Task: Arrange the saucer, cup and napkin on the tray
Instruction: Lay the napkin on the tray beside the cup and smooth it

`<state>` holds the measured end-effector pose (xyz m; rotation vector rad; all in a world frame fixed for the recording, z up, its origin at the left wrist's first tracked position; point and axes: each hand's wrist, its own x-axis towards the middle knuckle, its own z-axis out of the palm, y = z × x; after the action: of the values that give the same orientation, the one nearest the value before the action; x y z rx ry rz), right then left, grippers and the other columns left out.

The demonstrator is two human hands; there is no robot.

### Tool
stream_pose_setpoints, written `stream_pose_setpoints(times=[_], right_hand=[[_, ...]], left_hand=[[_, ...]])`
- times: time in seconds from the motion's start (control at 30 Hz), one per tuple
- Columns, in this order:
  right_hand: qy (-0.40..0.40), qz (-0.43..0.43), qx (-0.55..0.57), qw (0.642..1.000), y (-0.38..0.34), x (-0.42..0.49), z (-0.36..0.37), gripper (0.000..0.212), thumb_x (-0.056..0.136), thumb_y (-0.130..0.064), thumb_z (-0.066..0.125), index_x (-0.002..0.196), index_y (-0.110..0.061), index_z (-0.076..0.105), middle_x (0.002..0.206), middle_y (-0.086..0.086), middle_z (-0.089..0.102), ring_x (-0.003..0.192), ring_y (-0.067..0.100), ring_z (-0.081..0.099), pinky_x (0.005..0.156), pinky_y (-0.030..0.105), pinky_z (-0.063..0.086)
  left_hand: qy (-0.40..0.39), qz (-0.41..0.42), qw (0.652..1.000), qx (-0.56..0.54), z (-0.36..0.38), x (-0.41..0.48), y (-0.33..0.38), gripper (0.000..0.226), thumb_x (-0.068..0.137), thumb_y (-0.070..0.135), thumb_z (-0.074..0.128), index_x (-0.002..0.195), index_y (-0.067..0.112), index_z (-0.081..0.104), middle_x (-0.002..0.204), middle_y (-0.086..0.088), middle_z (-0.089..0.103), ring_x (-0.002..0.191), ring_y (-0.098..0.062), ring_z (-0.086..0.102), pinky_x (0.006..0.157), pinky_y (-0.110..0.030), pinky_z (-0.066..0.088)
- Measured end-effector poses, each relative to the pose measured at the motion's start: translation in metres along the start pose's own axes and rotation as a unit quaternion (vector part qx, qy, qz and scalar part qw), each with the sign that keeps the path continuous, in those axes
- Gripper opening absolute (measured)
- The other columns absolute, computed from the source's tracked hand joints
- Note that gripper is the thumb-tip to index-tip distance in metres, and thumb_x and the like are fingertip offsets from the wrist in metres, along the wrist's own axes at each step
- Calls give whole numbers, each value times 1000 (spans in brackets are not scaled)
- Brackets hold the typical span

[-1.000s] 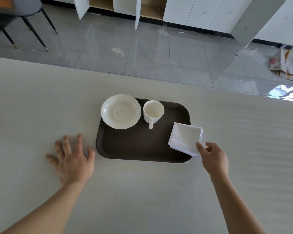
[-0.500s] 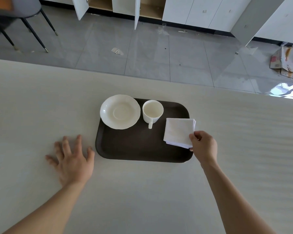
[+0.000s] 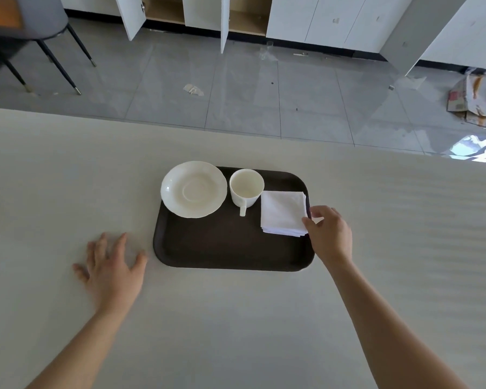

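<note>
A dark brown tray (image 3: pixel 222 248) lies on the pale table. A white saucer (image 3: pixel 193 188) sits at the tray's far left corner, its rim overhanging the edge. To its right stands an empty white cup (image 3: pixel 246 187), handle pointing toward me. A folded white napkin (image 3: pixel 283 212) lies flat on the tray's right side, just right of the cup. My right hand (image 3: pixel 329 234) is at the napkin's near right corner, thumb and fingertips touching its edge. My left hand (image 3: pixel 111 269) rests flat on the table left of the tray, fingers spread.
The table's far edge (image 3: pixel 236 130) runs across the view, with grey floor tiles beyond. A chair (image 3: pixel 40 32) stands far left, white cabinets with open doors (image 3: pixel 225 21) along the back, and cardboard (image 3: pixel 474 99) lies on the floor at right.
My right hand has slid the napkin leftward and away from me, from overhanging the tray's right edge to lying square beside the cup. The left hand stayed put.
</note>
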<state>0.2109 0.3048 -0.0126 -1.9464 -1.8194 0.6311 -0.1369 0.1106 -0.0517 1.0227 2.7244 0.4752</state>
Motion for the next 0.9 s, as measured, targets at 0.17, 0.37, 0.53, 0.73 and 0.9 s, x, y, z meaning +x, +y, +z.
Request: stream_pose_setpoints(times=[0.17,0.37,0.53,0.73,0.9], right_hand=[[-47,-104,-48,992,13,-9,-6,29,81,-30,80,108,-24,73,104,-8,64,88,16,62,63,27,42],[-71,-188,-117,973,15,-7,-10,34,78,-31,82,109,-26,72,105,-5,60,104,19,56,61,32,51],[-69,-231,-154,958,17,0,-7,27,79,-28,81,104,-24,73,104,-2,61,103,22,56,56,29,44],[-50,-273,-201,939,19,6,-3,15,83,-30,75,90,-18,69,96,-1,63,91,24,57,48,33,49],[-19,-282,-211,936,20,8,2,14,81,-24,76,80,-14,66,88,1,63,81,26,57,42,31,46]], left_hand=[[111,265,954,-83,-12,-48,57,23,87,24,56,94,13,74,88,-5,70,80,-31,67,71,-40,50],[-13,439,893,-100,18,-78,168,27,87,22,65,113,14,69,90,-1,64,70,-22,61,53,-37,52],[-73,401,913,4,43,-68,204,34,96,25,55,128,13,60,103,-5,65,80,-21,61,63,-34,54],[-89,391,915,40,53,-60,209,14,88,5,61,97,12,68,90,-4,59,70,-18,54,57,-26,43],[-49,415,907,53,48,-54,217,19,67,-6,75,72,10,66,68,-6,53,52,-19,48,45,-26,31]])
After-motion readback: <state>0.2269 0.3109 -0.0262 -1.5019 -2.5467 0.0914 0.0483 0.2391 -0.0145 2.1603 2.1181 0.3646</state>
